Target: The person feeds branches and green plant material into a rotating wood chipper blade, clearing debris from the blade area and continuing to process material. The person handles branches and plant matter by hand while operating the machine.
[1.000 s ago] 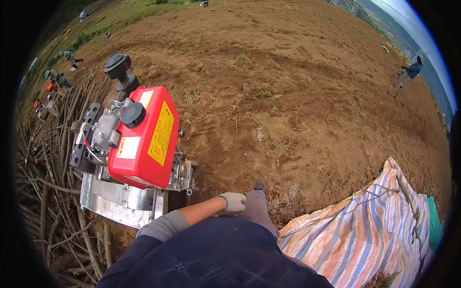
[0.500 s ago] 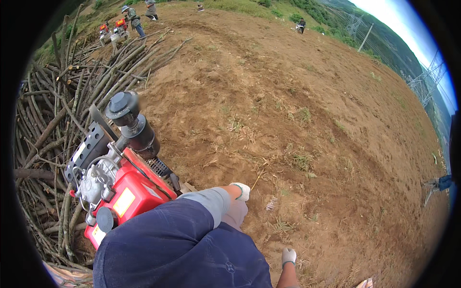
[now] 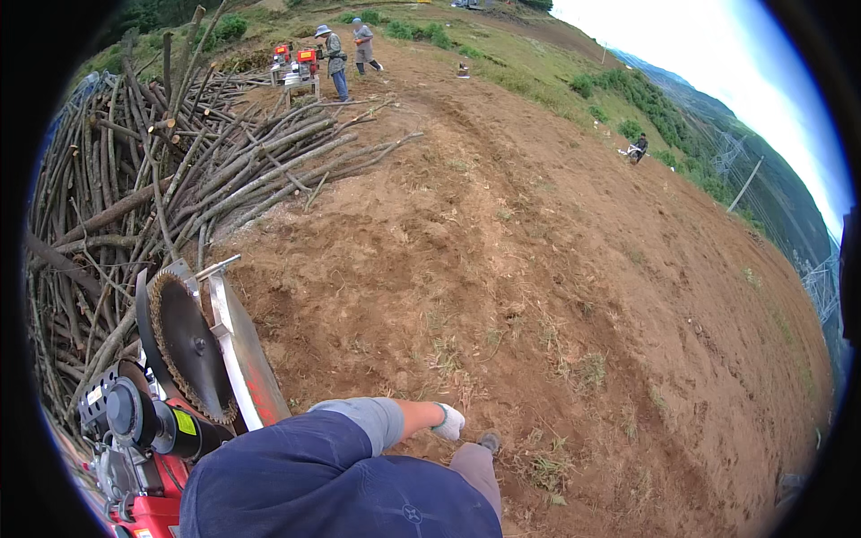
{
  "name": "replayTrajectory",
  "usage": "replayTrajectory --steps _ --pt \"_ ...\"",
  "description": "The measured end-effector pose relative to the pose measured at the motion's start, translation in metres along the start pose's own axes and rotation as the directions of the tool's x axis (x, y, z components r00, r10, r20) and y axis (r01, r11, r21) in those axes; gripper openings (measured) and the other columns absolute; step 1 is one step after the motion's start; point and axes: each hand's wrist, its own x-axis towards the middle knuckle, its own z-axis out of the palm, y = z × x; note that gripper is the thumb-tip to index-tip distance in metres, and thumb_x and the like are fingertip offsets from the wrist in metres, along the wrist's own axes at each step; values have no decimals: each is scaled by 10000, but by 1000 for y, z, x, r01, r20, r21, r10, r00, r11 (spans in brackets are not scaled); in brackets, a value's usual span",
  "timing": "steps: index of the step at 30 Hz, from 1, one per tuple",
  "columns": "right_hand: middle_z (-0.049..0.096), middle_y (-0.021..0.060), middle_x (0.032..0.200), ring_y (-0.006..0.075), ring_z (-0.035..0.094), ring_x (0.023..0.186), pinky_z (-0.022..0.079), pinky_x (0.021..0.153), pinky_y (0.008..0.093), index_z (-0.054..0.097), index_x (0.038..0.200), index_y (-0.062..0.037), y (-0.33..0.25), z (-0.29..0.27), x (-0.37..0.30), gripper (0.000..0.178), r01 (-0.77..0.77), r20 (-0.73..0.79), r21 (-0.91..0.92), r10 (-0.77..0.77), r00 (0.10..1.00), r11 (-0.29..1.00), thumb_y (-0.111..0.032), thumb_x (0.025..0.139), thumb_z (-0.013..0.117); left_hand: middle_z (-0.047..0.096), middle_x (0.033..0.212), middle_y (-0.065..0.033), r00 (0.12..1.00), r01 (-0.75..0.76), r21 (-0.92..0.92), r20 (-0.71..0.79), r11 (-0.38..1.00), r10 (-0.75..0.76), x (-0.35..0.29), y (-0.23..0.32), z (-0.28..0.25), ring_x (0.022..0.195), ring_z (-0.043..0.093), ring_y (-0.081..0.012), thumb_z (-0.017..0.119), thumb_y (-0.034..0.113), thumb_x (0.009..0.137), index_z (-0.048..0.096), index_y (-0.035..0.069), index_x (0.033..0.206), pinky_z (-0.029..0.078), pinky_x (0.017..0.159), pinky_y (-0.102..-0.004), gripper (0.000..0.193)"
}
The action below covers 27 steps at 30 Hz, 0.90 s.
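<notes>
My left hand, in a white knit glove, hangs in front of my navy clothing, above the bare soil. Nothing can be seen in it, and its fingers are too hidden to show whether they are curled. One grey shoe shows below it, past my trouser leg. My right hand is out of the picture. To my left stands a saw machine with a round toothed blade, a pale metal table plate and a red engine. Neither hand touches it.
A large heap of cut branches fills the left side. Farther off, two people stand by more red-engined machines. Another person is at the far right on the sloping brown soil, near a leaning pole.
My view has swung up and ahead, so the saw blade and more of the branch heap now show. The right hand has left the picture; the left hand sits lower in it.
</notes>
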Motion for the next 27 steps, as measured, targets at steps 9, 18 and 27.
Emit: replayTrajectory --steps 9,18,27 --pt "682 63 696 187 639 638 500 593 362 721 771 11 -329 -22 225 200 163 19 -286 -165 986 944 -137 822 597 737 1118 -165 948 222 -168 -192 961 -252 103 -117 -147 1026 704 -343 578 335 855 720 74 1129 539 872 -431 404" --pt "758 211 982 286 738 958 550 873 369 753 1044 17 -892 112 255 348 789 238 -484 -811 534 378 -251 857 635 736 1118 -195 745 299 -622 -321 723 -584 111 -311 -87 1054 700 -357 575 448 887 724 66 1181 531 882 -420 505" --pt "721 40 918 109 641 812 522 738 277 715 1154 -6 -1024 386 261 305 787 596 -256 -550 586 561 -206 929 665 724 1188 -181 942 315 -565 90 762 -323 182 -454 -216 1114 684 -347 575 520 905 724 48 1156 523 908 -397 554"
